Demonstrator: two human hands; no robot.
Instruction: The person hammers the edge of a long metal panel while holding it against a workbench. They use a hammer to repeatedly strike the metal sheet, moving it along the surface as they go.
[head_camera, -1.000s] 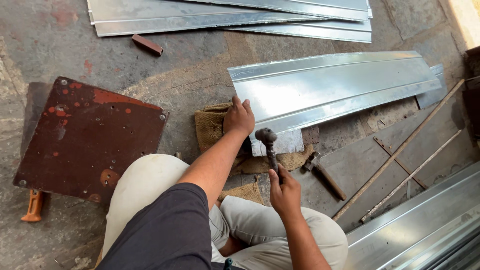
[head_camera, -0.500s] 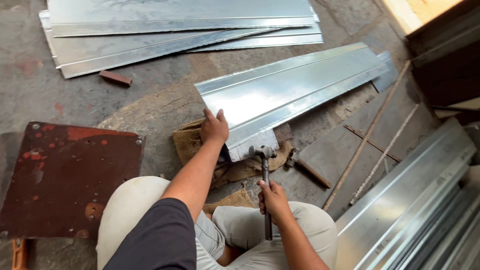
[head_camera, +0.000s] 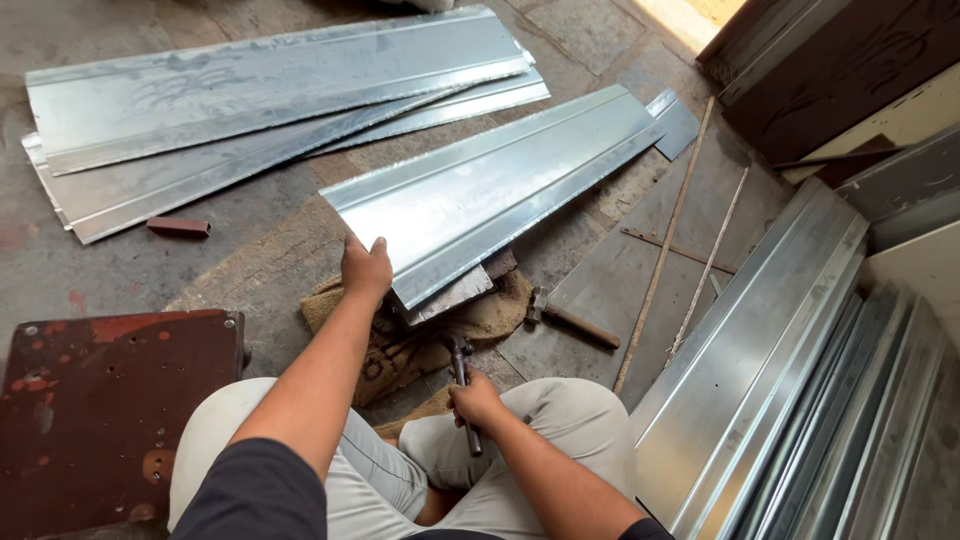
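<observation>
The left hand (head_camera: 366, 268) lay closed over the near edge of a galvanised metal sheet (head_camera: 490, 190) at the centre of the frame, apparently pinning it so that the end would not shift or spring up. That near end rested on a small steel block (head_camera: 455, 293) set on a piece of burlap sacking (head_camera: 395, 345), which probably served as an anvil with padding under it. The right hand (head_camera: 476, 400) was wrapped tight around the handle of a hammer (head_camera: 462, 375) just below the sheet's end, its head near the block, held low and close to the work. The sheet looked long, bright and ribbed, with a folded lip along its lower edge, running toward the upper right. More sheets (head_camera: 250, 90) lay stacked at the upper left, and profiled panels (head_camera: 790, 400) at the right. A rusty plate (head_camera: 100, 400) sat at the lower left, a second hammer (head_camera: 570, 320) right of the sacking.
</observation>
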